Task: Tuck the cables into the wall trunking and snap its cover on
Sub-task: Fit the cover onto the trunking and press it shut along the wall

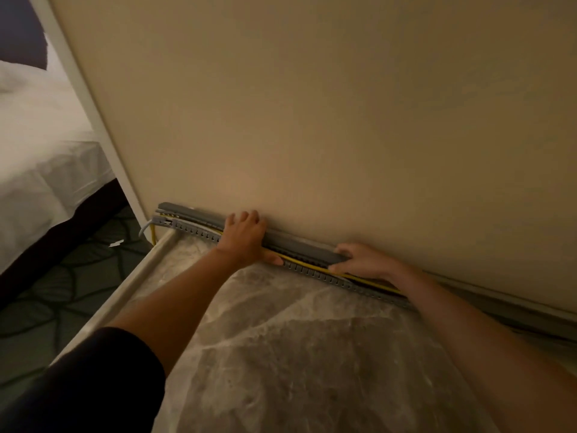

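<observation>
A grey slotted trunking (pixel 315 274) lies along the foot of the beige wall on a marble-look top. A yellow cable (pixel 299 260) runs inside it and hangs out at the left end, beside a grey cable (pixel 146 228). The grey cover (pixel 299 246) sits tilted above the trunking, against the wall. My left hand (pixel 245 235) grips the cover near its middle, fingers curled over its top edge and thumb below. My right hand (pixel 362 260) holds the cover's right end, fingers over it and thumb by the yellow cable.
The marble-look top (pixel 296 354) ends in a rounded pale edge (pixel 125 292) at the left. Beyond it lie dark patterned carpet (pixel 56 292) and a bed with white sheets (pixel 40 170). A white door frame (pixel 103 132) meets the wall.
</observation>
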